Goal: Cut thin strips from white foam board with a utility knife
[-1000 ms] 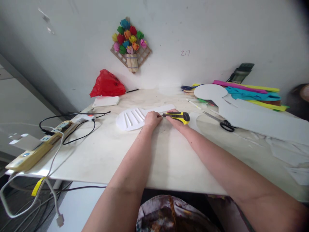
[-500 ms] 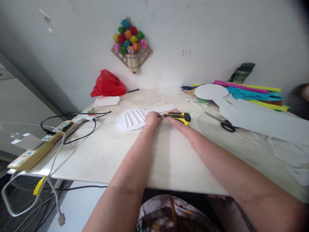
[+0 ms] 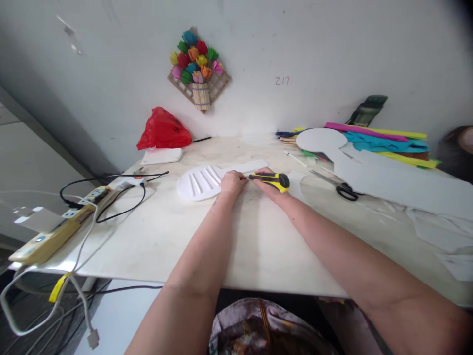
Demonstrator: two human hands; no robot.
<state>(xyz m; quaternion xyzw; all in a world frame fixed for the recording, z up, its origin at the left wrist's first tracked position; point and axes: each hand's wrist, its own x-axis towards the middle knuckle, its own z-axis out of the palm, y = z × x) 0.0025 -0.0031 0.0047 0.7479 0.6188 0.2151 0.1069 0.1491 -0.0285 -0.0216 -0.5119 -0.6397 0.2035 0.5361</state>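
Note:
A white paddle-shaped foam cutout (image 3: 201, 181) with several cut slits lies flat on the pale table (image 3: 166, 236). My left hand (image 3: 232, 183) rests on its narrow handle part with fingers curled and pressed down. My right hand (image 3: 269, 183) is closed around a yellow and black utility knife (image 3: 273, 179), whose tip points left and meets the foam right beside my left fingers.
Black-handled scissors (image 3: 342, 188) lie to the right, beside large white foam sheets (image 3: 399, 185) and coloured paper strips (image 3: 384, 143). A red plastic bag (image 3: 163, 130) and a white block sit at the back left. A power strip (image 3: 55, 231) with cables hangs at the left edge.
Nothing has visibly changed beyond a slight shift of the camera; both hands and the knife stay in place on the foam.

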